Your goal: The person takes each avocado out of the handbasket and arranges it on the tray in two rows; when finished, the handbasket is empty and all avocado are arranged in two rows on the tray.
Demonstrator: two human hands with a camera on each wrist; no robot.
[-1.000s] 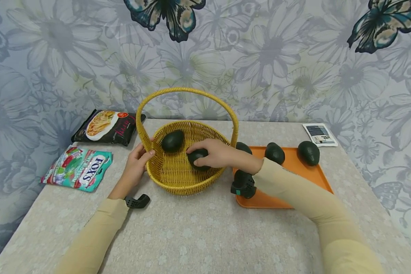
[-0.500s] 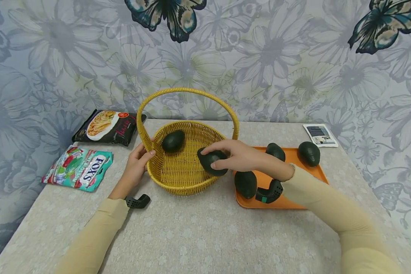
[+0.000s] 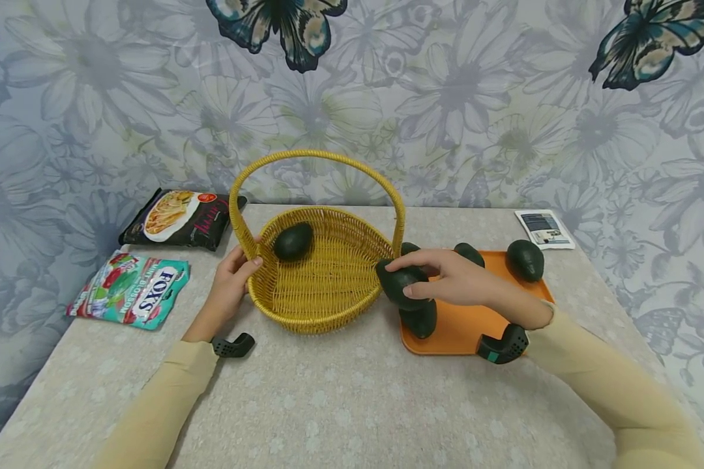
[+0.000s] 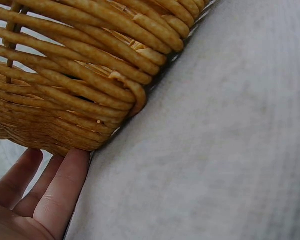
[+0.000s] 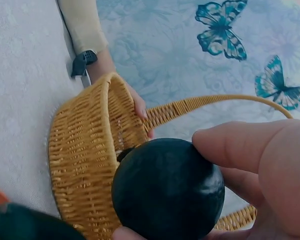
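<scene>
While my left hand (image 3: pixel 230 286) grips the yellow woven wicker basket's (image 3: pixel 319 306) rim to steady it, my right hand (image 3: pixel 452 281) grasps a dark green avocado (image 3: pixel 400 284) just above the orange plastic tray (image 3: pixel 475 326).

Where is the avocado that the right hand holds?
In the head view, the dark green avocado sits between the woven yellow basket and orange tray.

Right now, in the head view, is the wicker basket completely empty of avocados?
No, one dark avocado lies inside the basket, near its left rim.
</scene>
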